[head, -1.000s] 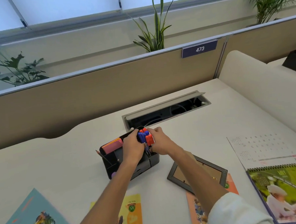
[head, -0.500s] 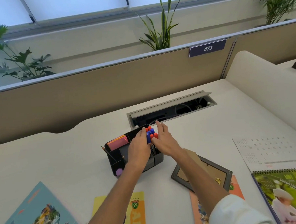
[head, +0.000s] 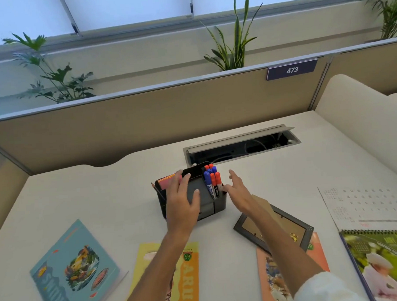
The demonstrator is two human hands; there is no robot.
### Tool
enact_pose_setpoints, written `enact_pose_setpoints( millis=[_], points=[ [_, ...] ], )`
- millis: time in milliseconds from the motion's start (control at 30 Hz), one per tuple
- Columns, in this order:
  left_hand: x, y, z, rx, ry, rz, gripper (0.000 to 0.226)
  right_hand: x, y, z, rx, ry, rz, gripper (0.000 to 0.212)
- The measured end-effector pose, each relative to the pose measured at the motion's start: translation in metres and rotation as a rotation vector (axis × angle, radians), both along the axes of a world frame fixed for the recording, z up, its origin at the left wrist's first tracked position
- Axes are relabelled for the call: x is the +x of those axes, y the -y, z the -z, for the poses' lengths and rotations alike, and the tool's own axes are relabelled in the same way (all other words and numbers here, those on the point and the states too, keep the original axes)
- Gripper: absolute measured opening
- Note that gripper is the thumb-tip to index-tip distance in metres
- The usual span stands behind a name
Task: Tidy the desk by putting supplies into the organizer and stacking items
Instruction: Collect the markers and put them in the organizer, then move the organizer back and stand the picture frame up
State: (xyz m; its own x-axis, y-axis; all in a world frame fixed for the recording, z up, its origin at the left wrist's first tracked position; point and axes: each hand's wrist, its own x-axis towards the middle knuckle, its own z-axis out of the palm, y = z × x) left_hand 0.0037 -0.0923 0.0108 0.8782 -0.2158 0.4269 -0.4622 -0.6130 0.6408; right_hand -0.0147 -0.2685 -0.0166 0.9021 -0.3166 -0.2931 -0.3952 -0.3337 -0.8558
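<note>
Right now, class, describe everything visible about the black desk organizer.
The black desk organizer is a boxy, plastic-looking caddy with compartments, standing upright mid-desk before the cable tray. Red and blue markers stand in its right compartment, pink sticky notes at left. The left hand rests on it; the right hand hovers beside it.

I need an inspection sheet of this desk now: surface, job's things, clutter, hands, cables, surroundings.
Surface: white desk.
Job's things: black organizer holding markers and sticky notes; three books, blue, yellow, orange; picture frame; calendar.
Clutter: nothing seen.
Hands: left hand open over the organizer; right hand open beside it.
Cables: inside open cable tray.
Surroundings: partition, sign 473, plants.
</note>
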Motion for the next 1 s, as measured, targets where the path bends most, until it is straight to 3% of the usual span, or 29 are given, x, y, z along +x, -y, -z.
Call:
enact_pose_setpoints(
  millis=[100,233,400,500,633,833,1000],
  points=[
    [-0.007,-0.028,0.001,-0.202,-0.009,-0.208,0.041,-0.015,-0.003,0.001,0.121,-0.03,0.01,0.057],
    [-0.014,-0.06,0.02,-0.367,-0.302,-0.391,0.04,-0.033,-0.013,0.001,0.105,-0.051,-0.064,0.059],
    [-0.02,-0.069,0.044,-0.48,-0.803,-0.349,0.05,-0.032,-0.027,0.005,0.135,0.017,-0.062,0.061],
    [-0.015,-0.066,0.063,-0.569,-0.981,-0.298,0.059,-0.028,-0.03,0.005,0.2,0.06,0.06,0.05],
    [-0.011,-0.056,0.071,-0.716,-1.039,-0.236,0.049,-0.022,-0.031,0.014,0.266,0.019,0.117,0.054],
    [-0.002,-0.057,0.083,-0.696,-1.012,-0.238,0.051,-0.019,-0.036,0.027,0.209,0.015,0.111,0.07],
    [0.017,-0.073,0.077,-0.643,-0.985,-0.254,0.044,-0.013,-0.042,0.02,0.165,0.044,0.018,0.055]
  ],
)
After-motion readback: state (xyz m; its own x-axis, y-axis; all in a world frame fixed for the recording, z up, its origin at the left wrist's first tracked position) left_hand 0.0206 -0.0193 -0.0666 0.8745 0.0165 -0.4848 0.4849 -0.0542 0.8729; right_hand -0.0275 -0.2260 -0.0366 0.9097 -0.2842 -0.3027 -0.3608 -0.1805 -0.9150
